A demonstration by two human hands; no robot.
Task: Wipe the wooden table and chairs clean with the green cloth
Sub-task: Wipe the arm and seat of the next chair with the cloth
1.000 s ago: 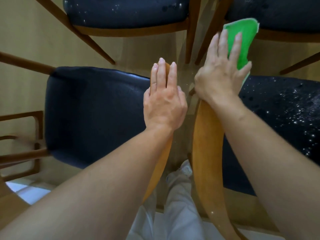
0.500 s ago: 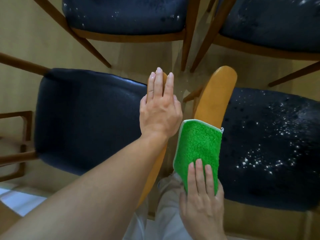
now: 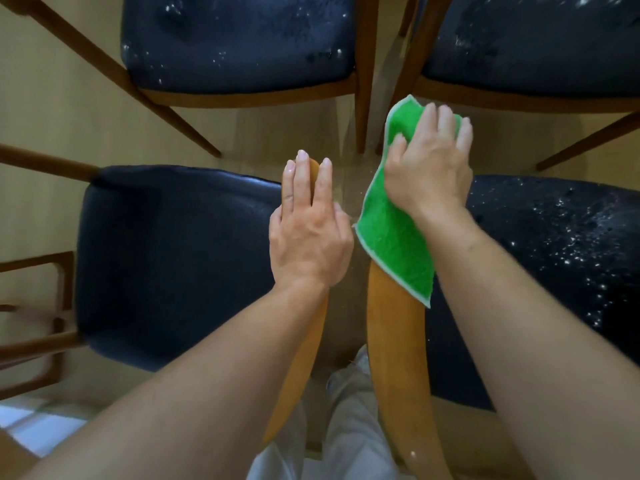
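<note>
Right hand (image 3: 429, 168) presses the soft, limp green cloth (image 3: 391, 237) onto the right chair back (image 3: 394, 358); left hand (image 3: 308, 230) rests flat, fingers straight, steadying the left chair back (image 3: 301, 358).

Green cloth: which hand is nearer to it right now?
Right. The right hand lies on top of the green cloth, pressing it onto a chair back. The left hand rests flat on the neighbouring chair back, beside the cloth, seemingly not touching it.
</note>
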